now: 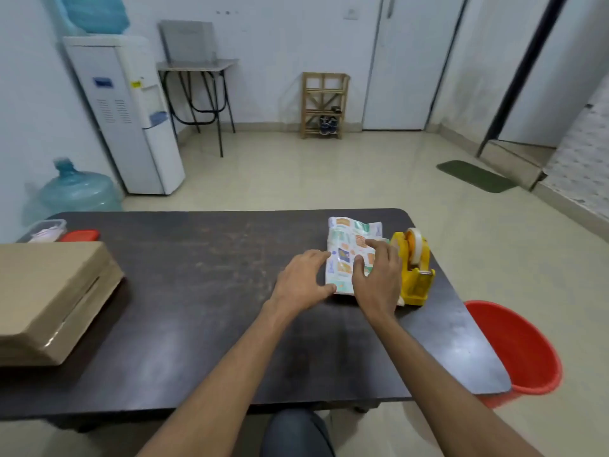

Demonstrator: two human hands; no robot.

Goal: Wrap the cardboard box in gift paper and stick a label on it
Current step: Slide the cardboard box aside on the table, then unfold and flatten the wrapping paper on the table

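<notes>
A flat brown cardboard box (49, 291) lies at the left end of the dark table (197, 308). Folded gift paper (346, 245), white with coloured prints, lies at the table's right side beside a yellow tape dispenser (417, 268). My left hand (301, 282) touches the paper's left edge with fingers spread. On top of the paper rests my right hand (379, 278), its fingers extended and the thumb on the sheet. Neither hand grips anything.
A clear plastic container (47, 229) and a red lid (80, 235) sit at the table's far left corner. A red bucket (517, 351) stands on the floor by the table's right end. A water dispenser (128, 117) and a water jug (75, 192) stand beyond.
</notes>
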